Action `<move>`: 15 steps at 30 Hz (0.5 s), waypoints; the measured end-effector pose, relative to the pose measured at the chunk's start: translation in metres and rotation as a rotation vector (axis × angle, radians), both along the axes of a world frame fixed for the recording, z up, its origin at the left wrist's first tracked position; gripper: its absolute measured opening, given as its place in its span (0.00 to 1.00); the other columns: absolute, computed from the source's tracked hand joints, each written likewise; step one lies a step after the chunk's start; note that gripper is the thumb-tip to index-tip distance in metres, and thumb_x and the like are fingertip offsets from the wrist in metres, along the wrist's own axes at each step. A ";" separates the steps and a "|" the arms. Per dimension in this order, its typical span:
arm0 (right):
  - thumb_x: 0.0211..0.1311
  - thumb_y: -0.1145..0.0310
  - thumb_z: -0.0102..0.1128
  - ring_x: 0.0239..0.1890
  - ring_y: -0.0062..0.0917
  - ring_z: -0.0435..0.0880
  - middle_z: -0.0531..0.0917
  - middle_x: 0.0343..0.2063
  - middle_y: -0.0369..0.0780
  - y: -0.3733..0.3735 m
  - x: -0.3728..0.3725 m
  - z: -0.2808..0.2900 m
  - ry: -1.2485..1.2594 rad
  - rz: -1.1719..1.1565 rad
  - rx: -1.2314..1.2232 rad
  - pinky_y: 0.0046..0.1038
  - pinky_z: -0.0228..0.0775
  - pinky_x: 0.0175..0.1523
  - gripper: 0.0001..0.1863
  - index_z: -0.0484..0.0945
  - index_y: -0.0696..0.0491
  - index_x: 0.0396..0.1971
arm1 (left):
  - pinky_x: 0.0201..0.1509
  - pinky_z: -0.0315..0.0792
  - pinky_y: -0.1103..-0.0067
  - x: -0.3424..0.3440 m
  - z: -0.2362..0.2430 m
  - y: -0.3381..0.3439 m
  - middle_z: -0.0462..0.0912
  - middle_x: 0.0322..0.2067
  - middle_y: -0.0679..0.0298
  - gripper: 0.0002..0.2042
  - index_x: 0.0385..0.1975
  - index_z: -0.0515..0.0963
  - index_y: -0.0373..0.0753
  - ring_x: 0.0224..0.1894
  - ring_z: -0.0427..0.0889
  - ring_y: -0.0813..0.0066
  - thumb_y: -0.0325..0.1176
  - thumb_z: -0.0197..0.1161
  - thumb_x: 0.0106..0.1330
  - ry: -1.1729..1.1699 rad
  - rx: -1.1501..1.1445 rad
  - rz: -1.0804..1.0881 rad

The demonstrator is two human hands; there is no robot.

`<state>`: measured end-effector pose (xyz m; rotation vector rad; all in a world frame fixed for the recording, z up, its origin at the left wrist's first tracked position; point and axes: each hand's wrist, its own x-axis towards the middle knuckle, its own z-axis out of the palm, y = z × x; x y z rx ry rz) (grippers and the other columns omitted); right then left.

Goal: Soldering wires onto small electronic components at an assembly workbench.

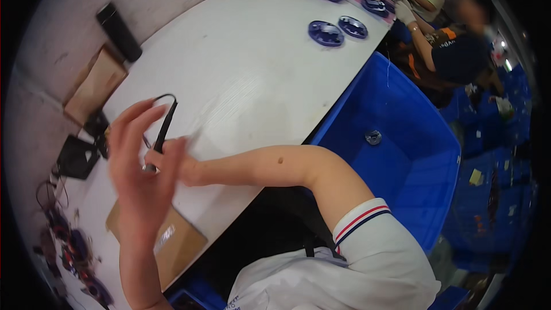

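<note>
My left hand (140,166) is raised at the lower left, blurred, with its fingers apart and nothing visible in them. Behind it, my right hand (188,169) reaches leftward over the white table and grips a slim black tool (165,125) with a cord looping from its top; a small metal part shows low by the fingers, partly hidden by my left hand. A brown cardboard piece (186,244) lies on the table below my hands. A black box-shaped device (77,156) with cables stands at the left.
A blue bin (413,155) abuts the table's right side. Purple parts (325,33) lie at the far end, where co-workers (459,51) sit. A black cylinder (119,30) and cardboard box (94,83) stand by the left wall; mixed parts (74,252) lie lower left.
</note>
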<state>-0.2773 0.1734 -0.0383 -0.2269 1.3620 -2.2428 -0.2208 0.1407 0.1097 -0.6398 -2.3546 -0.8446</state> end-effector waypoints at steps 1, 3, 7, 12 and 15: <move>0.55 0.67 0.56 0.24 0.19 0.69 0.77 0.21 0.36 0.001 -0.003 0.000 0.006 -0.010 -0.022 0.20 0.64 0.28 0.07 0.76 0.56 0.26 | 0.54 0.68 0.73 -0.014 0.001 0.022 0.75 0.51 0.57 0.20 0.46 0.76 0.37 0.52 0.73 0.63 0.21 0.66 0.50 -0.042 -0.032 -0.072; 0.55 0.65 0.57 0.26 0.18 0.70 0.77 0.23 0.36 0.002 -0.009 0.001 0.000 0.037 -0.060 0.19 0.64 0.30 0.09 0.76 0.56 0.27 | 0.53 0.69 0.71 -0.046 0.001 0.066 0.72 0.53 0.57 0.22 0.47 0.76 0.37 0.54 0.71 0.61 0.25 0.70 0.49 -0.105 -0.093 -0.218; 0.57 0.61 0.60 0.30 0.16 0.70 0.77 0.26 0.35 0.013 -0.025 -0.002 -0.046 0.122 -0.105 0.18 0.65 0.33 0.12 0.75 0.55 0.30 | 0.59 0.68 0.67 -0.133 -0.039 0.150 0.69 0.57 0.54 0.29 0.50 0.73 0.39 0.62 0.65 0.57 0.45 0.73 0.51 -0.021 -0.302 -0.374; 0.59 0.56 0.58 0.33 0.17 0.71 0.78 0.29 0.35 0.068 -0.059 0.014 0.136 0.370 -0.152 0.20 0.66 0.38 0.16 0.74 0.56 0.32 | 0.67 0.55 0.62 -0.208 -0.086 0.254 0.64 0.62 0.51 0.37 0.55 0.70 0.37 0.68 0.55 0.52 0.58 0.67 0.51 -0.031 -0.375 -0.422; 0.58 0.56 0.56 0.33 0.24 0.73 0.78 0.27 0.39 0.012 -0.053 0.013 -0.013 0.217 0.255 0.24 0.67 0.40 0.14 0.73 0.54 0.30 | 0.68 0.51 0.57 -0.242 -0.106 0.311 0.61 0.64 0.52 0.39 0.56 0.70 0.36 0.70 0.51 0.51 0.62 0.64 0.51 -0.002 -0.408 -0.422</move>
